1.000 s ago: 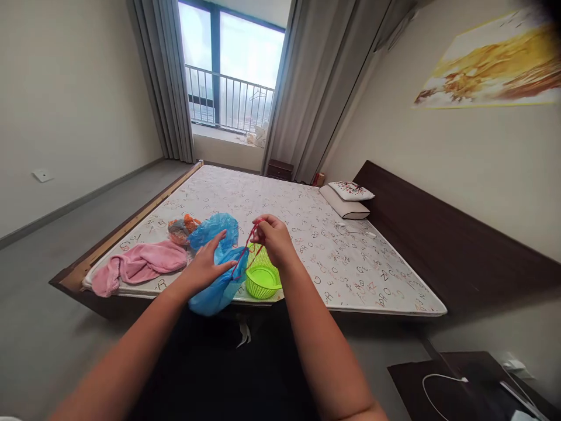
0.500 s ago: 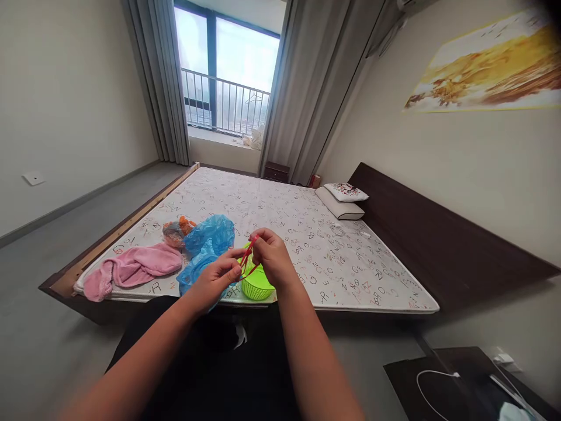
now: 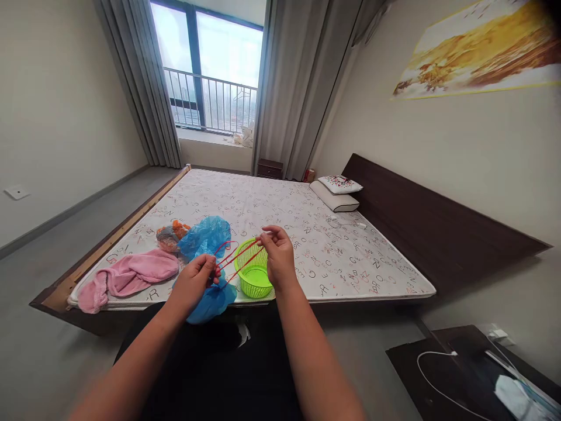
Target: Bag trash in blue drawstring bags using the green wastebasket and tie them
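Note:
A thin red string [image 3: 239,259] is stretched between my two hands above the near edge of the bed. My left hand [image 3: 195,282] pinches one end low on the left, over a crumpled blue plastic bag [image 3: 205,237]. My right hand [image 3: 276,257] pinches the other end higher up, just right of a small green plastic basket [image 3: 253,276]. The basket stands upright on the mattress [image 3: 280,216] between my hands. A loop of the string curls up near the bag.
A pink cloth [image 3: 131,275] and an orange bundle [image 3: 172,232] lie left of the bag. Pillows [image 3: 337,193] sit by the dark headboard [image 3: 438,228]. A dark side table [image 3: 464,374] with a white cable stands lower right. Curtains frame a balcony window beyond the bed.
My left hand left the blue bag, took hold of the red string and pulled left and down. The string is now drawn taut between both hands. The view has swung slightly.

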The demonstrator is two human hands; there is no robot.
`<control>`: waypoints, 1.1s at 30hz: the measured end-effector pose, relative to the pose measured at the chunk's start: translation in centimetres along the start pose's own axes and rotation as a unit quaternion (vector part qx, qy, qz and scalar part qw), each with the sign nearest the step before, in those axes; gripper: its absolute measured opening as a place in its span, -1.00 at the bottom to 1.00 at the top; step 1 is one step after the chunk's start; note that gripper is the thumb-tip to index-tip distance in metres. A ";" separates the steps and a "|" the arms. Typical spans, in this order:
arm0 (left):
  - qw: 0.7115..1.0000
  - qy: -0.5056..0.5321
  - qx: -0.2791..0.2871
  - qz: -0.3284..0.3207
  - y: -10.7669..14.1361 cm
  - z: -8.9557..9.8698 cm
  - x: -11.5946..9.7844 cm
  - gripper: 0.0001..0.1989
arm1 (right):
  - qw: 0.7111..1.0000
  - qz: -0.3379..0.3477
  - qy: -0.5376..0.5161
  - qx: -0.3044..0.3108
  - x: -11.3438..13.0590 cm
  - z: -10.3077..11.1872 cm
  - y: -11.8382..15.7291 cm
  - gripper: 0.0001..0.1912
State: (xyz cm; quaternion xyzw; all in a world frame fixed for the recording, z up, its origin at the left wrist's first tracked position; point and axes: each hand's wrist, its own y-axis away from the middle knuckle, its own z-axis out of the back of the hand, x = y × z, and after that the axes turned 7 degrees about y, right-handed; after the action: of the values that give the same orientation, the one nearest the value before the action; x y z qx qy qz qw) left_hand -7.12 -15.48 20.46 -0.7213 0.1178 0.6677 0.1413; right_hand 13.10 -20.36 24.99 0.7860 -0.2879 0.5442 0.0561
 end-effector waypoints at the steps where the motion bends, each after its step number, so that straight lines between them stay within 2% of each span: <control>1: 0.999 0.032 -0.014 0.008 0.0 -0.1 0.1 -0.45 | 1.000 0.005 -0.029 -0.010 0.0 -0.1 0.1 -0.70; 3: 0.993 0.107 -0.054 0.004 -0.1 -0.3 0.1 -0.47 | 0.996 -0.022 -0.091 -0.003 0.0 -0.3 0.3 -0.64; 5: 0.979 0.179 -0.095 -0.028 -0.1 -0.5 -0.2 -0.51 | 0.990 -0.057 -0.128 0.008 0.0 -0.2 0.5 -0.62; 8: 0.956 0.256 -0.125 -0.061 -0.1 -0.4 -1.0 -0.52 | 0.988 -0.087 -0.126 0.033 -0.1 0.1 0.5 -0.64; 11: 0.951 0.292 -0.095 -0.023 0.2 -0.5 -2.0 -0.48 | 0.983 -0.131 -0.062 0.115 -0.1 0.1 0.8 -0.63; 14: 0.954 0.295 -0.047 0.014 0.8 -1.0 -2.5 -0.48 | 0.962 -0.146 0.055 0.224 -0.1 -0.5 1.4 -0.54; 17: 0.960 0.278 0.007 -0.004 1.3 -1.6 -2.3 -0.54 | 0.941 -0.126 0.169 0.264 -0.5 -1.3 1.8 -0.40; 19: 0.969 0.239 0.057 -0.017 1.4 -1.7 -1.8 -0.56 | 0.936 -0.129 0.197 0.262 -1.0 -1.6 1.9 -0.42; 21: 0.982 0.167 0.085 -0.029 1.3 -1.6 -1.3 -0.56 | 0.939 -0.138 0.175 0.264 -1.5 -1.8 1.9 -0.54; 25: 0.993 0.036 0.051 -0.097 1.3 -1.4 -0.4 -0.65 | 0.956 -0.149 0.089 0.238 -1.6 -1.8 1.9 -0.65; 27: 0.993 0.048 0.061 -0.086 1.5 -1.6 -0.2 -0.67 | 0.963 -0.164 0.055 0.209 -1.2 -1.9 1.9 -0.67; 31: 0.984 0.143 0.108 0.003 2.0 -2.3 -0.3 -0.63 | 0.977 -0.171 -0.031 0.122 -0.4 -1.8 1.6 -0.71; 33: 0.980 0.163 0.116 0.008 2.0 -2.4 -0.5 -0.65 | 0.980 -0.162 -0.067 0.096 -0.3 -1.7 1.4 -0.72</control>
State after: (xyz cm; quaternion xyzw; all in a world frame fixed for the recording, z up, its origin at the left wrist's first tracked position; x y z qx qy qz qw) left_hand -5.68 -18.25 21.03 -0.7982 0.2219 0.5241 0.1976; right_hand 10.92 -20.74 25.08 0.8588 -0.1066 0.4988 0.0484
